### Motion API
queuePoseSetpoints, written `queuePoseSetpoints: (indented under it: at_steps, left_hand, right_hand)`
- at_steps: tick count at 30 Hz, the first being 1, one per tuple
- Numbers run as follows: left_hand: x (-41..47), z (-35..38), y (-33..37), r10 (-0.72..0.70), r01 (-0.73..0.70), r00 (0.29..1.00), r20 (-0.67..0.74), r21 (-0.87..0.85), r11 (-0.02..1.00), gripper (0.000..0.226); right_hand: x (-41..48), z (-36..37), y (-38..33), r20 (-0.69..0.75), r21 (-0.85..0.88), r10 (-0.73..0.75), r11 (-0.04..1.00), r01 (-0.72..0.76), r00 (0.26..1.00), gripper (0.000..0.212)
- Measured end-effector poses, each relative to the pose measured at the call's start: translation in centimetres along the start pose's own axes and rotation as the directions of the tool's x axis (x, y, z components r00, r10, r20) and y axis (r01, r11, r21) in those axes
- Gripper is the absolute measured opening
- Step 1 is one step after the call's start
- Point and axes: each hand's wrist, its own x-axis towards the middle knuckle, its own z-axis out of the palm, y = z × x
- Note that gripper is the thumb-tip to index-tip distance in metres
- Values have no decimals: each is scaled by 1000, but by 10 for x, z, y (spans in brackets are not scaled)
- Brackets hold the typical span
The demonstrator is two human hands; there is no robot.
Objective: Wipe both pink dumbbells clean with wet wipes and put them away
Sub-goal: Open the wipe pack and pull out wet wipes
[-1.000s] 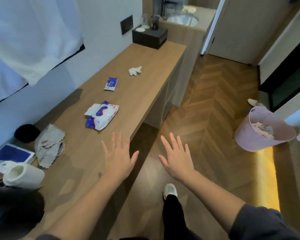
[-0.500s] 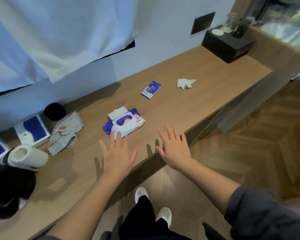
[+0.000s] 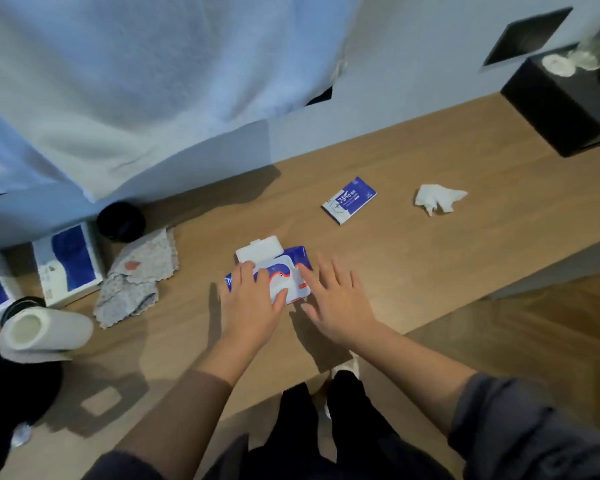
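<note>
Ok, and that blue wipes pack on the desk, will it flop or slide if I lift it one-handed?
Probably soft: the wipes pack is a film pouch, so it may sag. Its glossy wrap could slide on the smooth desk. The open lid might flap.

Top: dark slate-grey soft-fabric right sleeve [image 3: 520,420] and matching left sleeve [image 3: 125,467], each bunched in folds near the elbow. Forearms, left hand [image 3: 253,299] and right hand [image 3: 336,303]: bare. Legwear: plain black fabric trousers [image 3: 326,431]. Footwear: white soft shoe [image 3: 347,367], only partly visible.
</note>
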Motion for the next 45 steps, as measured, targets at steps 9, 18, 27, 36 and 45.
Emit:
queuePoseSetpoints:
  at_steps: [9, 18, 27, 36, 45]
  left_hand:
    - [36, 5, 23, -201, 196, 977, 73, 68, 978, 44]
    - [38, 11, 39, -397, 391, 913, 92, 82, 917, 40]
    - [49, 3, 52, -462, 436, 870, 170, 169, 884, 31]
    - [54, -8, 54, -287, 141, 889, 356, 383, 913, 25]
    - [57, -7, 42, -157, 122, 932, 326, 126, 984, 12]
  right_hand:
    - [47, -4, 29, 90, -103, -267, 956, 275, 960, 68]
    - [58, 0, 46, 135, -111, -372, 915, 387, 918, 73]
    - [63, 7, 50, 117, -135, -399, 901, 412, 910, 73]
    - [62, 10, 49, 84, -122, -383, 912, 391, 920, 73]
    - [65, 8, 45, 103, -129, -365, 918, 376, 925, 76]
